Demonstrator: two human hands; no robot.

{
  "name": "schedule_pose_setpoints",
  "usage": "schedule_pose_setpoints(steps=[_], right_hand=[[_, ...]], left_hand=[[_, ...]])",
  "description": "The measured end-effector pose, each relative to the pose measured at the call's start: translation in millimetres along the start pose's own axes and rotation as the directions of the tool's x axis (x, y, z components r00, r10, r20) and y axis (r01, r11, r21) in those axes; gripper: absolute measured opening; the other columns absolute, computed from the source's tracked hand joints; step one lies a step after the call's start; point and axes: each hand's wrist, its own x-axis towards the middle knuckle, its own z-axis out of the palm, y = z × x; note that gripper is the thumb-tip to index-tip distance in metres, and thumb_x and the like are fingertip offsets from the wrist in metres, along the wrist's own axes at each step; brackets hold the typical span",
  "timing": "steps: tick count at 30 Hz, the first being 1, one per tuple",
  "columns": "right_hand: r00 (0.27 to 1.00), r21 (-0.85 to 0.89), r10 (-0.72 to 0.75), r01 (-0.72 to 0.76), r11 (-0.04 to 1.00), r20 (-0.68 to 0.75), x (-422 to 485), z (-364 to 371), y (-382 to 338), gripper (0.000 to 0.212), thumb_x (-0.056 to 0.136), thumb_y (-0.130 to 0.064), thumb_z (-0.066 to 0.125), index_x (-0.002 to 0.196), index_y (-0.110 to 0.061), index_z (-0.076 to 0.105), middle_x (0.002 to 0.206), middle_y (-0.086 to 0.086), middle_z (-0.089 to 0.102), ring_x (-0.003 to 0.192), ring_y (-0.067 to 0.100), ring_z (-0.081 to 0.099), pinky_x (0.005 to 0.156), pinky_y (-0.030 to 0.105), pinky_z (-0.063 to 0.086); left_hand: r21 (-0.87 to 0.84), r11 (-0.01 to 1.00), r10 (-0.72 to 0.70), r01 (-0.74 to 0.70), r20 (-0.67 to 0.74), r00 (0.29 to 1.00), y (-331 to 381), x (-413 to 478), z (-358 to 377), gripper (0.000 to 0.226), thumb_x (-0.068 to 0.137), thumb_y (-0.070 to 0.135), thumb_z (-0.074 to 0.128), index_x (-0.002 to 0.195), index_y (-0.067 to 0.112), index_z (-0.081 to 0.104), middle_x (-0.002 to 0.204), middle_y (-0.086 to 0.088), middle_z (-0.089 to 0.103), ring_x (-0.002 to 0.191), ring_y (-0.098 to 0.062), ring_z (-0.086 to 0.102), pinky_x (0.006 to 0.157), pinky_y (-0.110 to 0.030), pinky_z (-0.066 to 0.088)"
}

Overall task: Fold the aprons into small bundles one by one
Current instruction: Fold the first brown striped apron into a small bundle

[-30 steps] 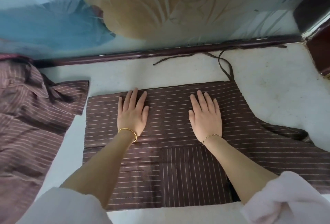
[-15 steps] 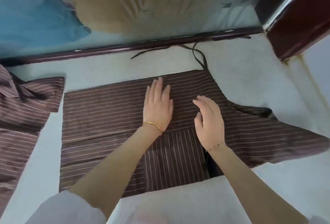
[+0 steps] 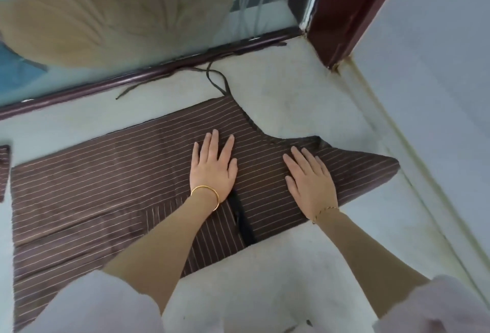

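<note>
Careful now: left hand [image 3: 213,172] and right hand [image 3: 310,181] lie flat, open-palmed, on the apron [image 3: 92,189]; those trailing ties [image 3: 214,83] could tangle the fold.

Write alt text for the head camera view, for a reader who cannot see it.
A person's left hand and right hand lie flat, fingers straight, on a brown striped apron spread over a pale surface. Thin ties trail from the apron toward a dark sill under a glass panel; a corner of another striped cloth shows at the left edge.
</note>
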Motion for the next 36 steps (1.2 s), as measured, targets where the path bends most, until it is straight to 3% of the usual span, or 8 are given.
schedule_pose_setpoints(steps=[5,8,12,16,22,25,27,36], right_hand=[[0.945,0.269,0.273,-0.220,0.938,-0.178,12.8,-38.7,24.5,0.039,0.087,0.004,0.049,0.122,-0.010,0.060,0.126,0.009,0.060,0.121,0.030,0.050,0.105,0.039,0.037],[0.984,0.260,0.176,-0.168,0.951,-0.005,36.1,-55.2,43.7,0.047,0.091,0.003,0.038,0.126,-0.020,0.059,0.123,0.004,0.062,0.119,0.025,0.047,0.104,0.037,0.037],[0.945,0.199,-0.107,0.045,0.979,0.310,62.3,-64.0,49.1,0.040,0.095,-0.005,0.034,0.127,-0.021,0.052,0.114,0.002,0.060,0.103,0.022,0.052,0.091,0.034,0.042],[0.823,0.048,-0.045,0.021,0.999,0.566,78.8,-78.4,50.9,0.035,0.101,-0.026,0.025,0.110,-0.012,0.056,0.080,-0.001,0.054,0.070,0.014,0.049,0.064,0.025,0.038],[0.708,-0.231,0.146,0.025,0.973,0.691,87.4,-93.5,53.8,0.039,0.101,-0.036,0.022,0.109,-0.021,0.057,0.101,-0.002,0.058,0.084,0.012,0.051,0.074,0.024,0.039],[0.734,-0.369,0.310,-0.087,0.926,0.604,92.2,-106.7,54.8,0.018,0.091,-0.022,0.036,0.080,-0.025,0.050,0.080,-0.006,0.047,0.073,0.010,0.043,0.071,0.023,0.031],[0.778,-0.437,0.374,-0.143,0.888,0.505,94.0,-114.8,58.7,0.009,0.090,-0.030,0.043,0.088,-0.024,0.047,0.089,-0.006,0.045,0.091,0.014,0.044,0.079,0.026,0.030],[0.836,-0.300,0.479,-0.400,0.866,0.269,76.1,-119.1,91.9,0.022,0.085,-0.013,0.053,0.066,-0.019,0.043,0.069,-0.004,0.041,0.094,0.020,0.036,0.082,0.030,0.031]], left_hand=[[-0.045,0.981,0.170,-0.187,-0.249,0.953,39.2,14.0,-26.0,0.037,0.093,0.023,0.053,0.129,0.014,0.054,0.137,-0.009,0.048,0.123,-0.028,0.045,0.105,-0.041,0.035],[-0.105,0.879,0.463,-0.465,-0.045,0.885,84.7,35.2,-38.8,0.041,0.096,0.030,0.047,0.134,0.015,0.046,0.134,-0.005,0.043,0.121,-0.021,0.043,0.104,-0.034,0.039],[-0.091,0.910,0.415,-0.405,0.146,0.898,113.9,53.4,-33.6,0.049,0.095,0.038,0.049,0.137,0.015,0.039,0.130,-0.007,0.040,0.116,-0.022,0.047,0.097,-0.036,0.045],[-0.007,0.906,0.422,-0.422,0.045,0.905,96.8,46.6,-18.5,0.047,0.094,0.044,0.047,0.131,0.016,0.039,0.127,-0.006,0.042,0.112,-0.021,0.046,0.095,-0.032,0.045],[-0.035,0.901,0.434,-0.433,0.049,0.900,81.4,37.1,-14.7,0.049,0.094,0.043,0.046,0.133,0.014,0.039,0.134,-0.007,0.041,0.120,-0.021,0.043,0.103,-0.031,0.039],[-0.034,0.898,0.441,-0.439,0.064,0.895,82.7,38.0,-19.5,0.050,0.094,0.044,0.047,0.135,0.015,0.038,0.135,-0.007,0.040,0.122,-0.021,0.042,0.104,-0.030,0.038],[-0.021,0.896,0.443,-0.443,0.075,0.893,84.0,39.0,-21.5,0.050,0.094,0.044,0.046,0.134,0.015,0.037,0.134,-0.006,0.040,0.121,-0.020,0.043,0.103,-0.029,0.038],[0.037,0.904,0.415,-0.425,0.151,0.897,88.2,41.1,-25.7,0.052,0.094,0.046,0.045,0.135,0.016,0.033,0.134,-0.009,0.039,0.119,-0.021,0.045,0.100,-0.029,0.044]])
